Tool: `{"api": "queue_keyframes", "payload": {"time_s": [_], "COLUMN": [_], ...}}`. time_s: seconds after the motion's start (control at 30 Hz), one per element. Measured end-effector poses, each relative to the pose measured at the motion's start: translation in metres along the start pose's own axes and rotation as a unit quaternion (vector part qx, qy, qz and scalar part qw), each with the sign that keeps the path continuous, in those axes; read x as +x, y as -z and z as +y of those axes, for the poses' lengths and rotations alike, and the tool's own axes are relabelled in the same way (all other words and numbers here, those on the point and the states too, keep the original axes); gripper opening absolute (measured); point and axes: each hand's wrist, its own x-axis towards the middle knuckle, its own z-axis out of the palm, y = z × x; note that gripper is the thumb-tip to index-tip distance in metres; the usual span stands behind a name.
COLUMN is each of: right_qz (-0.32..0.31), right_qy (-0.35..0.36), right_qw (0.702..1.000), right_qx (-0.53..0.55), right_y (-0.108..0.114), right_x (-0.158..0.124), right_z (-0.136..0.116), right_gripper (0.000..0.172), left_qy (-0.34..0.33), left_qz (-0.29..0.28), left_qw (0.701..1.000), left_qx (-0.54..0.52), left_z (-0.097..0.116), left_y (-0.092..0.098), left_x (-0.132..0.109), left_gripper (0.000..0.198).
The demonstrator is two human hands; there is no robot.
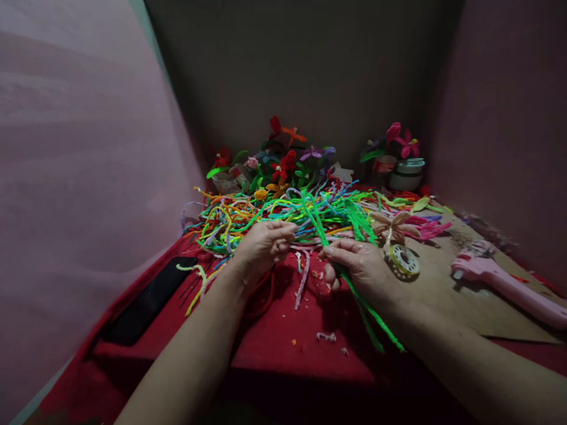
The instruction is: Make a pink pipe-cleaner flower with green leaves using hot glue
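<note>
Green pipe cleaners (316,221) are pinched in the right hand (358,265) at the front of the pile (248,215), left hand (263,242) fisted among strands (can't tell which), looks like bunching, which wants a steady pull next.

Left hand (266,243) and right hand (361,265) are showing bare. Left forearm (195,342) and right forearm (465,354) are showing uncovered from wrist to the frame edge. Dim lighting is obscuring nails and finer detail; any clothing is lying out of view.
</note>
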Motion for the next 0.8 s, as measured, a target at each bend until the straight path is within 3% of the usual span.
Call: {"api": "queue_keyframes", "payload": {"time_s": [0.07,0.13,0.23,0.4,0.6,0.8], "right_qz": [0.006,0.005,-0.006,-0.028,-0.012,-0.024], "right_qy": [0.005,0.003,-0.015,-0.025,-0.017,0.004], "right_qw": [1.0,1.0,1.0,0.998,0.999,0.999], "right_qx": [-0.009,-0.023,-0.02,0.046,0.04,0.024], "right_y": [-0.001,-0.001,-0.001,0.0,-0.001,0.0], "right_x": [0.0,0.0,-0.001,0.001,0.002,0.001], "right_z": [0.0,0.001,0.003,0.006,0.005,0.006], "right_gripper": [0.021,0.024,0.023,0.016,0.015,0.018], "left_qy": [0.028,-0.001,-0.043,-0.033,-0.024,-0.073], "left_qz": [-0.089,-0.117,-0.107,-0.101,-0.085,-0.083], "left_qw": [0.993,0.983,0.983,0.99,0.994,0.975], "left_qx": [0.078,0.139,0.146,0.092,0.066,0.191], "left_z": [-0.007,-0.013,-0.019,-0.023,-0.019,-0.016], "left_y": [-0.01,-0.017,-0.022,-0.02,-0.02,-0.019], "left_x": [-0.006,-0.01,-0.01,-0.007,-0.011,-0.013], "left_gripper": [0.019,0.021,0.026,0.024,0.022,0.023]}}
